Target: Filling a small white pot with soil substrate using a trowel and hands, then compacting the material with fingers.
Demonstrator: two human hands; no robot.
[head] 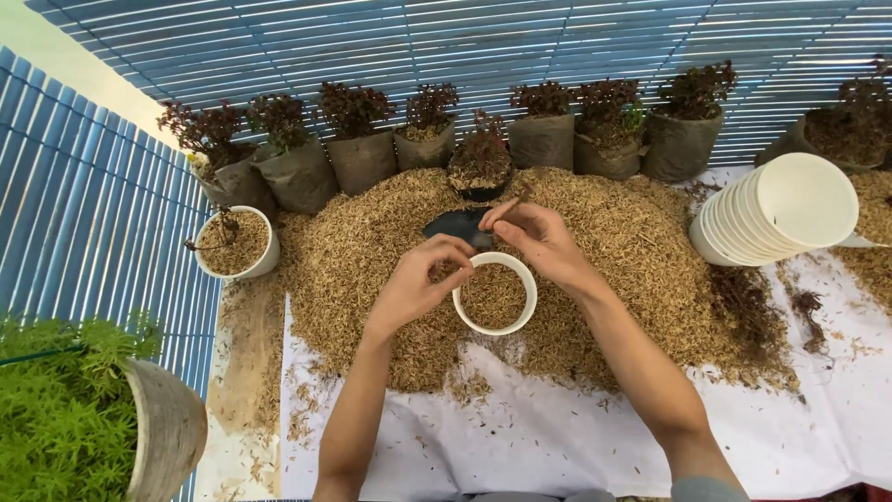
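Left hand (415,279) grips the rim of a white pot (494,294), which sits on the husk heap (353,260) and is filled with husk. Right hand (537,240) pinches a thin stem (523,193) just above the pot. Judgement: hold the pot level, keep the pinch light, and seat the stem centrally and upright. Spare pots (776,212) lie to the right.

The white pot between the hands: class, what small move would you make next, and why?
Probably lower the cutting into the white pot. The right hand pinches it just above the rim, the left hand steadies the pot, and the pot is already filled with husk.
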